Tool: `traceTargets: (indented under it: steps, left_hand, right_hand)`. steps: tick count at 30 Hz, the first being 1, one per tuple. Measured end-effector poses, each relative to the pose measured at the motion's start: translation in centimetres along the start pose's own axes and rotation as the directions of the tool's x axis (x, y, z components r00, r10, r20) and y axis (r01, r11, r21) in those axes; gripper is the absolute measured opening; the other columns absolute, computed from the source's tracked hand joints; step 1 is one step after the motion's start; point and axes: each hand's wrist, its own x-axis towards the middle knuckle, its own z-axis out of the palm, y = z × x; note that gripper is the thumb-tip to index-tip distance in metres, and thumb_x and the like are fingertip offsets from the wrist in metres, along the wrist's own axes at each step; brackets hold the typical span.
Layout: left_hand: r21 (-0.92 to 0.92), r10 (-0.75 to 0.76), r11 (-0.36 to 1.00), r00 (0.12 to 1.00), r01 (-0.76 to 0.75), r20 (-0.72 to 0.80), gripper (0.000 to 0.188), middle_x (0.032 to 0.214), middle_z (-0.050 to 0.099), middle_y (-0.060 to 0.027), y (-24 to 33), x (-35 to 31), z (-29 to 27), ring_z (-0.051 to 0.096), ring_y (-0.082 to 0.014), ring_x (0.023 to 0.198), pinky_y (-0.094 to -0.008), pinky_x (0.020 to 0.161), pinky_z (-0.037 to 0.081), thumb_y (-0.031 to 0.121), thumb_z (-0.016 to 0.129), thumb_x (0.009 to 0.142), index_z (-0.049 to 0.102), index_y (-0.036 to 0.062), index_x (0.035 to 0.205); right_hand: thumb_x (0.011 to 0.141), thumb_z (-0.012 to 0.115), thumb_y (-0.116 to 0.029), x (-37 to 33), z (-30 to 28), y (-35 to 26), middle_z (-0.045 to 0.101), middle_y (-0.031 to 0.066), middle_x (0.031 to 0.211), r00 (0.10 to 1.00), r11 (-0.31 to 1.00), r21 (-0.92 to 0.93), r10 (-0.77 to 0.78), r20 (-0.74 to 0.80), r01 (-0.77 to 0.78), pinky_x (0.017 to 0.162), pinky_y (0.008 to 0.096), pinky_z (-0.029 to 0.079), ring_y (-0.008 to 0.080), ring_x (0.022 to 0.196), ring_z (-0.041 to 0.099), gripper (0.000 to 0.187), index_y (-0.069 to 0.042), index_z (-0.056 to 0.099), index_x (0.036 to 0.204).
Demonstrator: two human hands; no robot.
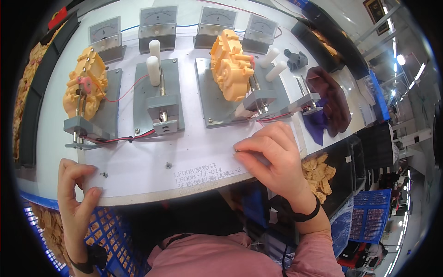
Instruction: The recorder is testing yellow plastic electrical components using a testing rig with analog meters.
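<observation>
Where the right hand (272,152) pinches, a small metal piece (237,150) barely shows

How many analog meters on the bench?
4, in a row along the far side of the bench: far-left meter, centre-left meter, centre-right meter, far-right meter. Others could be hidden.

4 meters (158,27) sit 10-1 o'clock; 2 yellow cases (230,71), 10 and 12; 4 white pegs (152,70), 11 and 1; 2 switches (168,165), 8.
</observation>
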Motion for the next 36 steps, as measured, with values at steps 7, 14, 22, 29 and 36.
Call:
traceTargets:
  steps: [7, 14, 22, 29, 36]
  left_hand:
    - [0.009, -0.002, 1.0, 1.0, 0.002, -0.002, 0.029, 0.093, 0.045, -0.0026, 0.29, -0.01, 0.02, 0.043, -0.0152, 0.085, -0.0261, 0.077, 0.036, 0.013, 0.07, 0.076, 0.062, 0.0058, 0.102]
    - [0.001, -0.018, 1.0, 1.0, 0.018, -0.006, 0.029, 0.093, 0.046, -0.0024, 0.51, 0.01, 0.08, 0.044, -0.0149, 0.085, -0.0259, 0.077, 0.036, 0.013, 0.07, 0.076, 0.062, 0.0052, 0.102]
    - [0.001, -0.008, 1.0, 1.0, 0.008, -0.011, 0.027, 0.093, 0.046, -0.0026, 0.65, 0.01, 0.14, 0.044, -0.015, 0.085, -0.0259, 0.077, 0.036, 0.012, 0.069, 0.076, 0.062, 0.0053, 0.101]
    - [-0.002, 0.0, 1.0, 1.0, 0.0, -0.01, 0.026, 0.093, 0.047, -0.0029, 0.68, 0.09, 0.14, 0.045, -0.0153, 0.085, -0.0259, 0.077, 0.037, 0.011, 0.069, 0.076, 0.063, 0.0051, 0.101]
    - [0.008, 0.034, 0.999, 0.999, -0.034, 0.011, 0.025, 0.092, 0.047, -0.0028, 0.85, 0.17, -0.01, 0.045, -0.0155, 0.084, -0.0257, 0.076, 0.037, 0.011, 0.07, 0.078, 0.064, 0.0053, 0.102]
  right_hand:
    - [0.075, 0.08, -0.009, 0.04, -0.41, -0.18, 0.061, 0.0037, 0.083, 0.999, 0.999, 0.005, 0.035, 0.039, -0.035, 0.076, 0.0352, 0.043, 0.024, 0.082, 0.057, 0.017, -0.01, 0.072, 0.09]
    - [0.076, 0.079, -0.007, 0.14, -0.4, -0.18, 0.061, 0.0052, 0.084, 0.998, 0.999, 0.012, 0.042, 0.045, -0.042, 0.077, 0.0352, 0.045, 0.0246, 0.082, 0.057, 0.016, -0.009, 0.073, 0.091]
    - [0.081, 0.075, -0.011, 0.42, -0.14, -0.3, 0.06, 0.0053, 0.084, 0.995, 0.996, 0.011, 0.084, 0.059, -0.085, 0.076, 0.0366, 0.042, 0.0261, 0.083, 0.057, 0.01, -0.008, 0.067, 0.087]
    - [0.083, 0.075, -0.012, 0.3, 0.02, -0.16, 0.06, 0.0062, 0.084, 0.996, 0.997, 0.015, 0.077, 0.04, -0.078, 0.076, 0.0375, 0.042, 0.0268, 0.083, 0.056, 0.011, -0.008, 0.066, 0.088]
    - [0.082, 0.076, -0.014, -0.01, -0.14, -0.23, 0.061, 0.0053, 0.084, 0.999, 0.999, 0.019, 0.043, -0.002, -0.043, 0.076, 0.037, 0.042, 0.0261, 0.083, 0.057, 0.013, -0.008, 0.066, 0.09]
